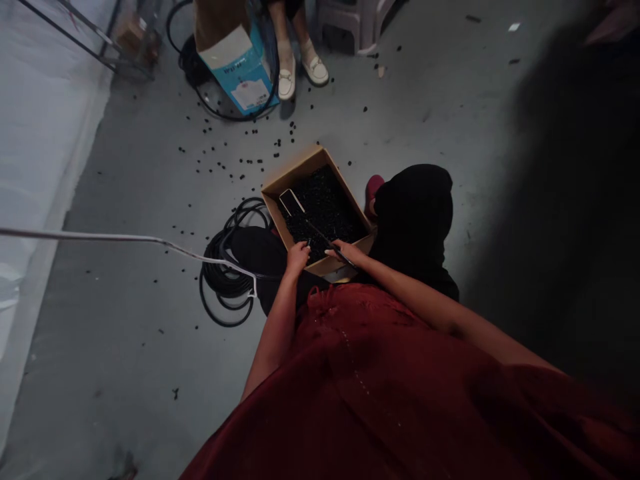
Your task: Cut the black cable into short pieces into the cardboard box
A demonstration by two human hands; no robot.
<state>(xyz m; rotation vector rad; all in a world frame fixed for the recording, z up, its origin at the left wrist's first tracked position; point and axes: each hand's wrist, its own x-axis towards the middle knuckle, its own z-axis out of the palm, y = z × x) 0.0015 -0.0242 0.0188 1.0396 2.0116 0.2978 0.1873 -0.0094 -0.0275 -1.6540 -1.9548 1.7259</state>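
Note:
My left hand [299,256] is closed at the near left rim of a cardboard box [347,185]; what its fingers hold is too small to make out. My right hand [349,253] is closed round a thin black rod-like length [321,231] that slants over the box, its far end towards the upper left. Near that end lies a pale U-shaped wire loop [291,193]; whether the two are joined I cannot tell. A mass of small black pieces [330,193] fills the box, which sits between my knees.
A coil of black hose or cable [220,273] lies left of my leg, with a white cord [150,238] stretching in from the left. Black bits [243,177] are scattered on the floor. Ahead are a blue-and-white carton [245,73], a person's white shoes [287,81] and a plastic stool [357,27].

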